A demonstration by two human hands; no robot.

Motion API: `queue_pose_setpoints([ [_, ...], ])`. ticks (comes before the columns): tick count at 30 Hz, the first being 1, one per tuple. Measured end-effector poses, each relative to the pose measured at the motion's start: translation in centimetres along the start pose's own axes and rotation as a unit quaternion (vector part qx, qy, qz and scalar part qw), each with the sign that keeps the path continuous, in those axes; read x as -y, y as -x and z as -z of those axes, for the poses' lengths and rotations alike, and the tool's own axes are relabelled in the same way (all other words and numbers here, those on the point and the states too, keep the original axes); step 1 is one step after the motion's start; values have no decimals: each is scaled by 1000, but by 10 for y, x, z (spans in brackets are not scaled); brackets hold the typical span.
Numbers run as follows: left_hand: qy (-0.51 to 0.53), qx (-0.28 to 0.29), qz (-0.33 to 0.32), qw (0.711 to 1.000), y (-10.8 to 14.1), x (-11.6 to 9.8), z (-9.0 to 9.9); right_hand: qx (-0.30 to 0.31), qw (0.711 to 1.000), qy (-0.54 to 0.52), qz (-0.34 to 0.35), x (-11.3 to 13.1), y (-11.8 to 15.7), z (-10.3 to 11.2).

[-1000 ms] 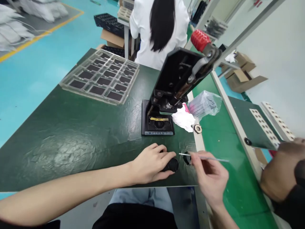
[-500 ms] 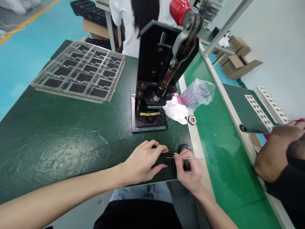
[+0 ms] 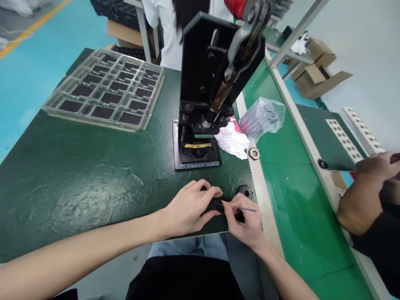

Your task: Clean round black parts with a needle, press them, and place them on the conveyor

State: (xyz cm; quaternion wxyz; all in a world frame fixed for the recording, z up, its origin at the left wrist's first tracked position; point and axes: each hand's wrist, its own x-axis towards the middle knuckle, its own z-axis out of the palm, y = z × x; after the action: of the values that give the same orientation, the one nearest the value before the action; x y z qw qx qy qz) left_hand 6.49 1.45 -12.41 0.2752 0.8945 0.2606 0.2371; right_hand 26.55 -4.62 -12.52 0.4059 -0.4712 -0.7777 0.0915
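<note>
Near the table's front edge, my left hand is closed on a small round black part, thumb and fingers around its left side. My right hand pinches a thin metal rod, like a slim pick or tweezers; its exact kind is not clear. The fingertips of that hand are at the right side of the black part, and the rod's tip is hidden by them. Just beyond my right hand lies a dark ring-shaped part.
A black hand press stands ahead, beside a white cloth and a clear bag of thin strips. A compartment tray is at left. A round part lies on the conveyor's edge. Another person's arm reaches in from the right.
My right hand has moved slightly left, its fingertips now against the black part. The rod has swung to slope down to the right. My left hand keeps its hold.
</note>
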Motion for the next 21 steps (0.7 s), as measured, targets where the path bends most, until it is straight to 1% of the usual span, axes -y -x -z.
queue_pose_setpoints([
  [5, -8, -5, -2, 1000, 0, 0, -1, 7, 1000, 10, 5, 0, -4, -3],
  [10, 4, 9, 12, 1000, 2, 2, -4, 7, 1000, 18, 21, 1, -5, -7],
  [16, 25, 16, 25, 999, 0, 2, -4, 24, 998, 51, 32, 0, -1, -9],
  [18, 19, 16, 26, 999, -1, 2, -4, 26, 998, 49, 4, -3, -3, -7],
  [21, 3, 18, 26, 999, -2, 1, -4, 29, 996, -13, -88, -4, -6, -3],
])
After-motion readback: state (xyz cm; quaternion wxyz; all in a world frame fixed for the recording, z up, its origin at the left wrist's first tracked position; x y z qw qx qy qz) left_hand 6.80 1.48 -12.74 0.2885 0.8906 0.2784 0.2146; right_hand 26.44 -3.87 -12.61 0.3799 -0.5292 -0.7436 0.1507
